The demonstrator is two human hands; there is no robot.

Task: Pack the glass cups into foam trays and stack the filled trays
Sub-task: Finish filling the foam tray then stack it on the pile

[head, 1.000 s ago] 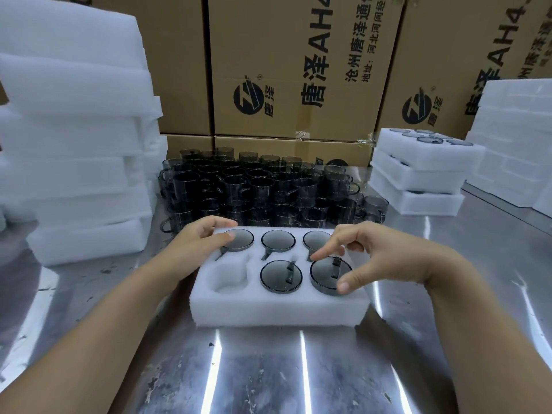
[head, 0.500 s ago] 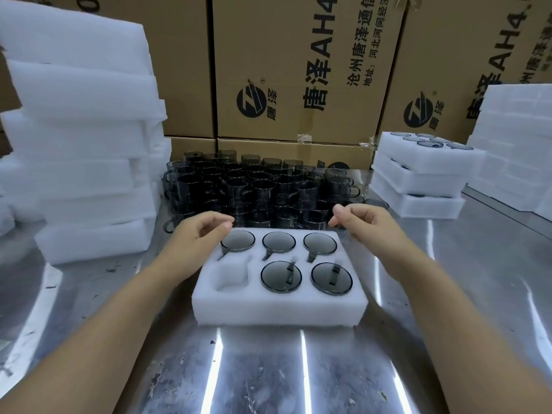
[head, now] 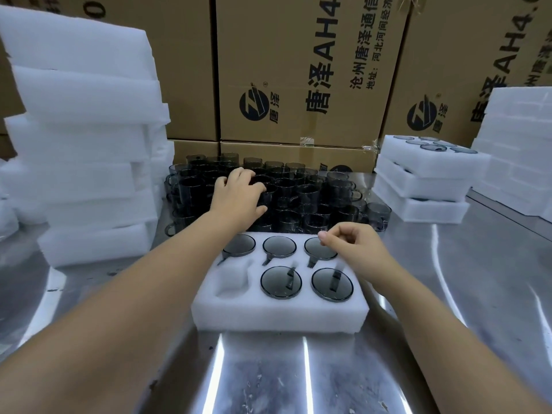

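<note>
1 foam tray (head: 277,318) lies near, with 6 pockets: 5 hold glass cups (head: 280,281) and 1 pocket (head: 231,279), at its near left, holds none. At far right, 3 filled trays (head: 418,186) stand stacked. The loose cups (head: 298,195) beyond overlap too much to count.

Foam tray (head: 277,319) with five smoky cups (head: 280,281), loose cups (head: 310,198) behind
</note>
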